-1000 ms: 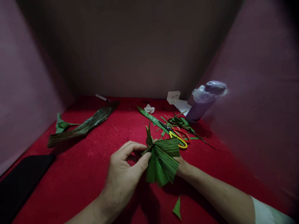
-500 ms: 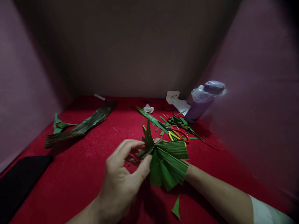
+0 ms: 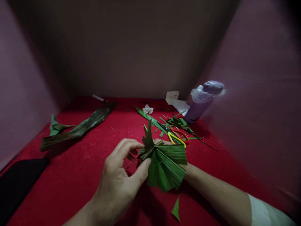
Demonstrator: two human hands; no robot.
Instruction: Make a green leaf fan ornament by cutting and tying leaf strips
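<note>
A pleated green leaf fan (image 3: 166, 166), with narrow upright tips and a brownish gathered base, is held above the red cloth. My left hand (image 3: 122, 175) has thumb and fingers closed on the gathered base from the left. Behind the fan is my right hand (image 3: 164, 142); only a bit of it shows above the leaf, and its fingers are mostly hidden. Its forearm comes in from the right under the fan. Just beyond lie scissors (image 3: 176, 137) with red and yellow handles, partly over a long green leaf strip (image 3: 148, 116).
Leaf scraps (image 3: 181, 121) are strewn beside a purple cup (image 3: 199, 106) wrapped in plastic. White papers (image 3: 180, 106), a crumpled tissue (image 3: 148, 109) and a white pen-like stick (image 3: 100, 98) lie at the back. A dark dried leaf (image 3: 80, 128), folded leaf (image 3: 55, 125) and black object (image 3: 21, 179) are left.
The leaf fan has turned slightly in my hands, and its spread panels sit a little differently. The whole scene has shifted slightly left with the camera.
</note>
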